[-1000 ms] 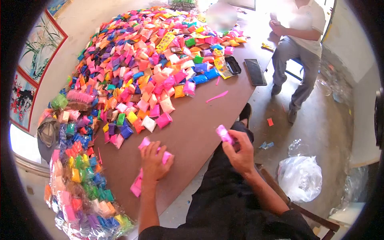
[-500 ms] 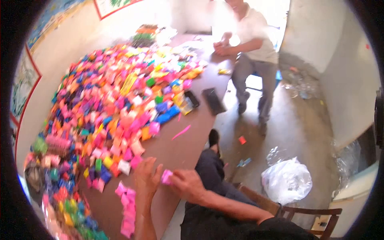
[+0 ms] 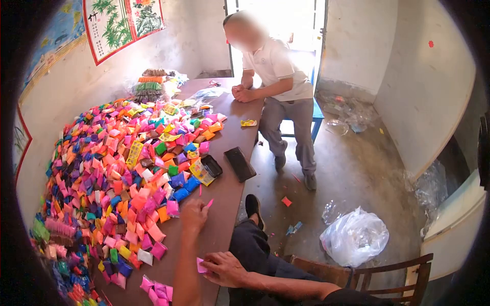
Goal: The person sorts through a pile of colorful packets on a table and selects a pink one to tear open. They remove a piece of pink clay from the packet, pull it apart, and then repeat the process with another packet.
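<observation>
My left hand (image 3: 194, 215) is over the brown table (image 3: 222, 196), its fingers closed on a thin pink strip (image 3: 209, 204). Nearer the table's right edge, my right hand (image 3: 224, 269) pinches a small pink packet (image 3: 201, 265) between thumb and fingers. Left of my left forearm lies a short row of pink packets (image 3: 157, 291), partly cut off by the lower edge of the view. A large heap of small coloured packets (image 3: 117, 168) covers the left side of the table. Another thin pink strip (image 3: 200, 190) lies just beyond my left hand.
A black phone-like slab (image 3: 239, 164) and a small black tray (image 3: 211, 166) lie on the table. Another person (image 3: 278, 71) sits at the far end, hands together on the table. A clear plastic bag (image 3: 354, 237) lies on the floor beside a wooden chair (image 3: 393, 278).
The view has tilted up. My left hand has moved forward and now holds a pink strip. My right hand still holds a pink packet. The other person now leans toward the table.
</observation>
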{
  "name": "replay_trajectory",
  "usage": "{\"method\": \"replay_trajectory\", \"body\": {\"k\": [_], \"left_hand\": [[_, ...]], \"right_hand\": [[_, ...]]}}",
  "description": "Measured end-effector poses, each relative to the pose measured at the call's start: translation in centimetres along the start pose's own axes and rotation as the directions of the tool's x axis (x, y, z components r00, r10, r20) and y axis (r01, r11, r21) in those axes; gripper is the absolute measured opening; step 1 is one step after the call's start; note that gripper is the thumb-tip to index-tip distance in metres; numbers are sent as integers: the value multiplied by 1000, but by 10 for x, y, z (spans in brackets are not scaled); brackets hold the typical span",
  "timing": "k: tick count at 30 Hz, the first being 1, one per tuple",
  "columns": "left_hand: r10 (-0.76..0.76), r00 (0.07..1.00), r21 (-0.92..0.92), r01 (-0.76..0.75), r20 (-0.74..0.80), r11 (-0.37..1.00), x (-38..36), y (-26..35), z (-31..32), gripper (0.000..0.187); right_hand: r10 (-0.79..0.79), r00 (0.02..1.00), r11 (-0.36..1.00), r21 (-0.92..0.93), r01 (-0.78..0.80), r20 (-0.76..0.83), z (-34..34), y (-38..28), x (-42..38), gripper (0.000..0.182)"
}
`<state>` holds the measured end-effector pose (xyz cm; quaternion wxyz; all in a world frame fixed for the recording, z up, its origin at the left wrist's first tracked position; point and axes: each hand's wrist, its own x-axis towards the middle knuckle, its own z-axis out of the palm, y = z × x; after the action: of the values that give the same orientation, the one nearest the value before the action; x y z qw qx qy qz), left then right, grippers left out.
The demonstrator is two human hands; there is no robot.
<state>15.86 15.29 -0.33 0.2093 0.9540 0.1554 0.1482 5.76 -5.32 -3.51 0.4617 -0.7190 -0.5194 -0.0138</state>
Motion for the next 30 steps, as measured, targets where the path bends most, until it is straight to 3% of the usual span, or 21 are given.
{"method": "replay_trajectory", "body": {"k": [3, 9, 12, 15, 18, 20, 22, 24, 30], "left_hand": [[79, 996, -14, -79, -49, 997, 3, -11, 5, 18], [58, 998, -10, -58, 3, 998, 4, -12, 11, 12], [106, 992, 0, -106, -66, 994, 0, -15, 22, 10], [335, 902, -44, -359, -274, 932, -2, -46, 39, 15], [18, 983, -222, -59, -183, 973, -41, -37, -11, 11], [-57, 977, -191, 18, -205, 981, -75, -22, -52, 12], [-224, 953, -312, 154, -203, 938, -113, -17, -77, 9], [-241, 935, -274, 167, -262, 947, -153, -28, -86, 8], [-432, 863, -428, 296, -263, 854, -236, -43, -74, 13]], "right_hand": [[7, 1000, 1000, -14, -7, -12, 4, 0, -1, 42], [-7, 1000, 1000, -13, 7, -15, 8, 3, -2, 41], [-9, 1000, 1000, -23, 8, -13, 8, 4, -1, 38], [-34, 999, 999, -41, 33, -16, 5, 0, 3, 37], [49, 994, 993, -116, -38, 97, -7, -13, 15, 36], [44, 989, 993, -117, -27, 144, -8, -10, 20, 37], [64, 985, 992, -117, -45, 159, -3, -7, 19, 36], [102, 985, 991, -101, -88, 141, 7, -7, 20, 35], [132, 941, 964, -260, -49, 312, 9, -14, 34, 30]]}}
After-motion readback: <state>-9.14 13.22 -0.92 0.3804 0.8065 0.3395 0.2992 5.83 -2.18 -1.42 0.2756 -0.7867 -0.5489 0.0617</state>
